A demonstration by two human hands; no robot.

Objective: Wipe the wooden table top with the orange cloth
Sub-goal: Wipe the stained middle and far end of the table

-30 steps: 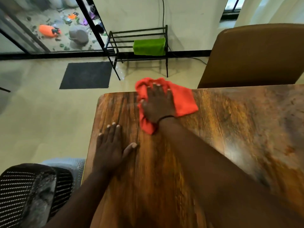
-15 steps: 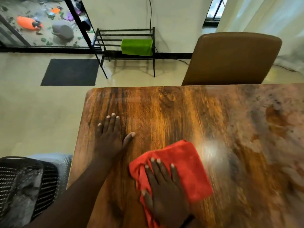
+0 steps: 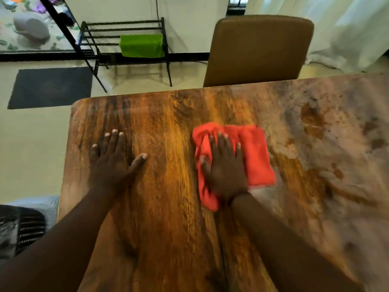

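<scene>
I see right hand (image 3: 225, 169) flat, fingers spread, pressing the orange cloth (image 3: 254, 157) mid wooden table top (image 3: 168, 207), not clenched, left hand (image 3: 111, 163) palm down, unclenched, empty, near the left edge, brown chair (image 3: 256, 49) beyond.

Right hand (image 3: 226, 171) flat on orange cloth (image 3: 255, 152), left hand (image 3: 111, 163) flat on wooden table top (image 3: 168, 207)

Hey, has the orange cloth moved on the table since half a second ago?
Yes. The orange cloth under the right hand has slid away from the near edge toward the brown chair, and further right of the resting left hand.
</scene>
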